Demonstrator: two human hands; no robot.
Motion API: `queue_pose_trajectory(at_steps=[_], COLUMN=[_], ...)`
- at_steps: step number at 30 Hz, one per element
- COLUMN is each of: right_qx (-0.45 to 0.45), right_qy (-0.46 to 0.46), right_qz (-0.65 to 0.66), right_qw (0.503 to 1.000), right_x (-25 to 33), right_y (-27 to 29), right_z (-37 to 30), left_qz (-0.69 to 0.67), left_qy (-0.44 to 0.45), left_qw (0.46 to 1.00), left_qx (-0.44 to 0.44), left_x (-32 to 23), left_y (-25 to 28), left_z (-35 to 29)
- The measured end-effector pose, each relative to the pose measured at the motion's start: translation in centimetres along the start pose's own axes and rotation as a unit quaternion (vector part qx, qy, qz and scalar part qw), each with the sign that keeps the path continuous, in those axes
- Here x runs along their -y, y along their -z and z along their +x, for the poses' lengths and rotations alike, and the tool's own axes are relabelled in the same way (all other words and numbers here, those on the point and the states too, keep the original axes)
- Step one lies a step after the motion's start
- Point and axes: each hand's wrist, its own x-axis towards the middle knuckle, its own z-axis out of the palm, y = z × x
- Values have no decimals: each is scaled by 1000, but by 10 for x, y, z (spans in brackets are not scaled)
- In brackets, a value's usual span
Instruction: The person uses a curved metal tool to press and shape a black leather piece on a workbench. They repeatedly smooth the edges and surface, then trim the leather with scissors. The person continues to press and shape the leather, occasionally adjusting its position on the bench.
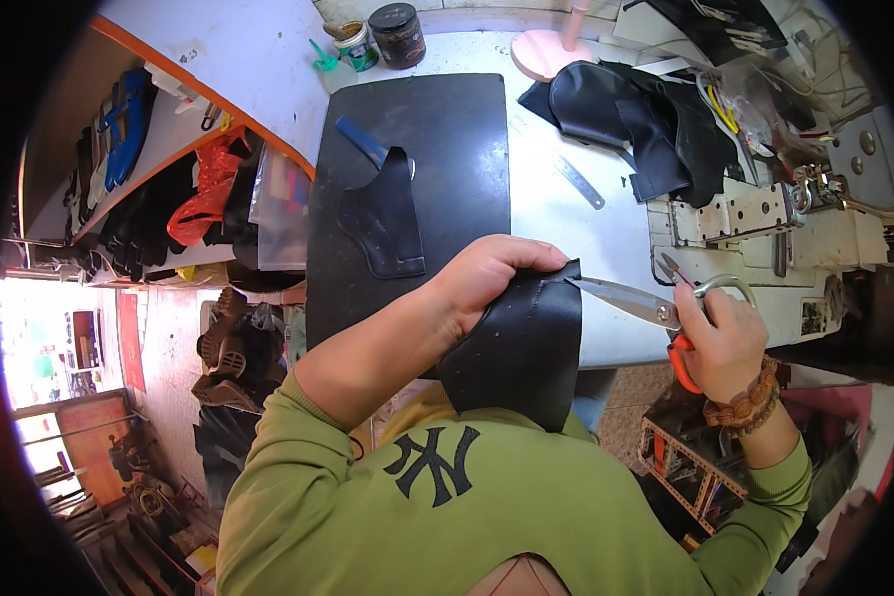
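My left hand (492,273) is closed on the top edge of a black leather piece (517,348), which hangs in front of my chest. A row of small marks or stitches runs near its upper edge. My right hand (725,343) grips a pair of scissors (626,300) with an orange handle grip. The scissors' tips reach the leather's upper right corner, beside my left fingertips. A small pointed metal tool (677,271) sticks up by my right fingers; whether they hold it too, I cannot tell.
On the dark mat (477,129) lie a black holster-shaped leather piece (382,223) and a blue-handled tool (361,139). Beyond are a steel ruler (578,182), black leather goods (636,119), a pink stand (551,55) and jars (397,37). A sewing machine (745,211) stands at right.
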Motion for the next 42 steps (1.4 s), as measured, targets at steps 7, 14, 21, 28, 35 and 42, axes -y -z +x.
queue_pose_trajectory(at_steps=[7, 14, 21, 28, 35, 42], right_qx=[33, 42, -86, -16, 103, 184], right_qy=[-282, -227, -208, -336, -283, -265], right_qz=[335, 198, 399, 685, 734, 731], right_qw=[899, 953, 889, 646, 608, 601], right_x=[13, 26, 48, 99, 102, 105], right_y=[-60, -131, -80, -71, -74, -70], right_z=[-2, 9, 37, 44, 54, 69], left_qz=[122, 268, 252, 197, 277, 255], left_qy=[-116, -240, -260, -214, -139, -104], left_qw=[985, 932, 927, 953, 949, 961], left_qx=[37, -54, -94, -88, -62, -35], left_x=[5, 20, 38, 54, 38, 29], left_y=[-3, 7, 6, 12, 41, 60], left_z=[0, -6, -7, -23, -45, -55])
